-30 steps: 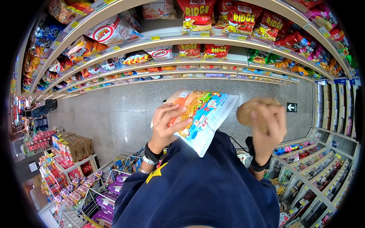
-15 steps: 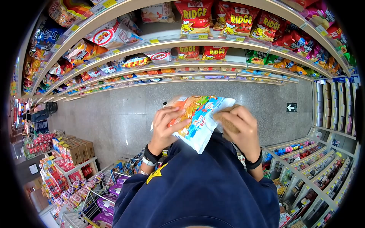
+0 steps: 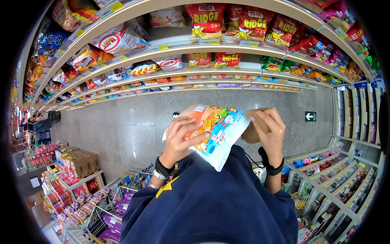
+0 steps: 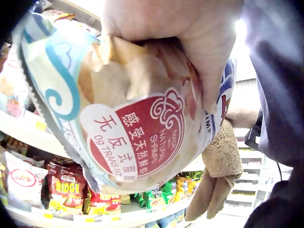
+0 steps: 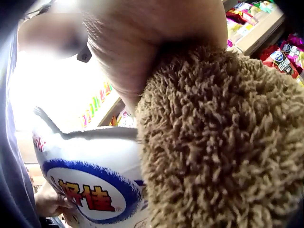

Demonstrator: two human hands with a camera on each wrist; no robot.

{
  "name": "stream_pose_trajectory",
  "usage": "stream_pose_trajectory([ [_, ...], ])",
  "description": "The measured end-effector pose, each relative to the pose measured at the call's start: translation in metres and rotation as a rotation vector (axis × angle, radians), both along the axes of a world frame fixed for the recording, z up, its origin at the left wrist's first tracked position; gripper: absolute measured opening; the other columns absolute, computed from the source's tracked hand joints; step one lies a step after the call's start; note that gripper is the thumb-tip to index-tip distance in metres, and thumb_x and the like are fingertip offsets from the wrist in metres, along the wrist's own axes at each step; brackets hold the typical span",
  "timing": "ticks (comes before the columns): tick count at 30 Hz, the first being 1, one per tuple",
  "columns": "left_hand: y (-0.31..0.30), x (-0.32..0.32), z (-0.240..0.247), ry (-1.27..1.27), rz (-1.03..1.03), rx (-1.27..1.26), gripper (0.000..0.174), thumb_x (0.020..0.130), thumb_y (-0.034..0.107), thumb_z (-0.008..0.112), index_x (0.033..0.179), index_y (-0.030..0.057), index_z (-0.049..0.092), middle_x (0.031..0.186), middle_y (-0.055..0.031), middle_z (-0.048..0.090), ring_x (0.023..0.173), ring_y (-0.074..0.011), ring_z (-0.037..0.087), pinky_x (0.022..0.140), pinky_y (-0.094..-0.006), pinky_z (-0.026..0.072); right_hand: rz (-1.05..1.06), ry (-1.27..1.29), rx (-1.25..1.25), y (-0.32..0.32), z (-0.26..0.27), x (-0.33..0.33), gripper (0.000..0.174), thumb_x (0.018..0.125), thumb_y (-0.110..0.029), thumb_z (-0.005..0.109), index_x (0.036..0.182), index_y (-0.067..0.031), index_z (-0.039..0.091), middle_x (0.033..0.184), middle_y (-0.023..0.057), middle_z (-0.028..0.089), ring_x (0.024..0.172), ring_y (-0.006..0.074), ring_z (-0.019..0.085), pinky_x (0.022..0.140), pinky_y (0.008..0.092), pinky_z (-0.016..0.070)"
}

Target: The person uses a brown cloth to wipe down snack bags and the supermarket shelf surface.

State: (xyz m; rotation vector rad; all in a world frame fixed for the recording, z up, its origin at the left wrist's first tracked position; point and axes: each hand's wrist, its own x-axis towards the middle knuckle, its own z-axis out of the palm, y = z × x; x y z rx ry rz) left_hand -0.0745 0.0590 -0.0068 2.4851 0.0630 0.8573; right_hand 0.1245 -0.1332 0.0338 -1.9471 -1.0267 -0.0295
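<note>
Plush (image 5: 218, 137) shifted right; curled hands (image 3: 178, 137) (image 3: 273, 132) grip it, bag (image 3: 217, 132).

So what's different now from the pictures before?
The right hand carried the fluffy brown cloth left to the white edge of the shiny, colourful plastic snack bag, then drew it back slightly rightwards. The bag's right corner sits a little lower in the head view. Nothing was newly taken or let go: the left hand still holds the bag, the right the cloth.
</note>
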Motion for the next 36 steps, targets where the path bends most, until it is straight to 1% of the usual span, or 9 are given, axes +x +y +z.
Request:
stream_pose_trajectory([
  [8,0.003,-0.007,-0.001,-0.063,-0.043,-0.066,0.039,0.063,0.016,0.082,0.100,0.0226,0.071,0.109,-0.0043,0.065,0.100,-0.0266,0.062,0.084,-0.0420,0.0528,0.099,0.241,-0.189,-0.021,-0.049,0.039,0.017,0.077,-0.007,0.075,0.090,0.0026,0.068,0.080,0.0103,0.057,0.072,0.0244,0.058,0.066,0.0334,0.0469],
  [17,0.006,-0.009,-0.003,-0.136,-0.034,-0.205,0.043,0.065,0.018,0.083,0.105,0.0187,0.066,0.109,-0.0108,0.065,0.103,-0.0324,0.061,0.085,-0.0460,0.0505,-0.046,0.375,-0.062,-0.026,-0.050,0.039,0.018,0.085,-0.011,0.070,0.090,0.0056,0.065,0.080,0.0099,0.058,0.074,0.0199,0.058,0.069,0.0289,0.0453],
  [20,0.005,-0.014,-0.020,-0.134,0.012,-0.424,0.060,0.067,0.022,0.086,0.118,0.0092,0.056,0.117,-0.0148,0.062,0.106,-0.0311,0.060,0.088,-0.0442,0.0485,-0.027,0.385,-0.022,-0.015,-0.037,0.034,0.018,0.086,-0.011,0.069,0.090,0.0057,0.064,0.081,0.0094,0.057,0.074,0.0193,0.057,0.069,0.0291,0.0452],
  [21,-0.008,-0.021,-0.036,0.046,0.175,-0.704,0.066,0.067,0.024,0.087,0.119,0.0023,0.054,0.119,-0.0168,0.060,0.110,-0.0284,0.059,0.091,-0.0430,0.0474,-0.013,0.387,-0.022,-0.010,-0.033,0.032,0.018,0.086,-0.011,0.069,0.090,0.0055,0.064,0.081,0.0092,0.057,0.074,0.0191,0.057,0.069,0.0293,0.0452],
  [22,-0.015,-0.035,-0.047,-0.003,0.205,-0.740,0.065,0.068,0.018,0.086,0.120,-0.0007,0.052,0.118,-0.0165,0.061,0.108,-0.0247,0.060,0.091,-0.0391,0.0488,0.002,0.389,-0.022,-0.005,-0.030,0.031,0.018,0.086,-0.011,0.069,0.091,0.0054,0.064,0.081,0.0091,0.057,0.074,0.0188,0.056,0.070,0.0294,0.0452],
  [24,-0.013,-0.024,-0.048,-0.105,0.172,-1.262,0.062,0.069,0.013,0.084,0.119,-0.0026,0.052,0.117,-0.0155,0.061,0.105,-0.0221,0.062,0.090,-0.0361,0.0506,0.032,0.388,0.003,0.003,-0.024,0.029,0.019,0.085,-0.011,0.069,0.093,0.0046,0.064,0.084,0.0089,0.058,0.077,0.0187,0.057,0.072,0.0294,0.0452],
  [28,-0.018,-0.011,-0.044,-0.322,0.159,-1.551,0.059,0.078,0.007,0.074,0.127,-0.0025,0.043,0.119,-0.0123,0.060,0.105,-0.0206,0.062,0.088,-0.0337,0.0519,0.067,0.318,0.125,0.018,-0.009,0.029,0.020,0.085,-0.011,0.069,0.099,0.0029,0.063,0.089,0.0087,0.058,0.083,0.0194,0.057,0.077,0.0288,0.0449],
  [32,-0.015,-0.014,-0.038,-0.305,0.069,-1.763,0.059,0.091,0.028,0.064,0.134,-0.0002,0.035,0.126,-0.0138,0.055,0.113,-0.0240,0.059,0.094,-0.0384,0.0512,0.151,0.332,0.172,0.034,0.002,0.031,0.021,0.084,-0.009,0.070,0.101,0.0012,0.064,0.093,0.0094,0.059,0.089,0.0209,0.058,0.081,0.0296,0.0453],
  [36,-0.020,-0.009,-0.020,-0.099,0.039,-1.969,0.073,0.096,0.059,0.031,0.141,0.0017,0.035,0.134,-0.0207,0.052,0.114,-0.0310,0.060,0.096,-0.0440,0.0513,0.288,0.251,0.171,0.047,0.026,0.031,0.024,0.080,-0.007,0.071,0.102,0.0001,0.065,0.096,0.0099,0.061,0.091,0.0223,0.059,0.083,0.0311,0.0459],
])
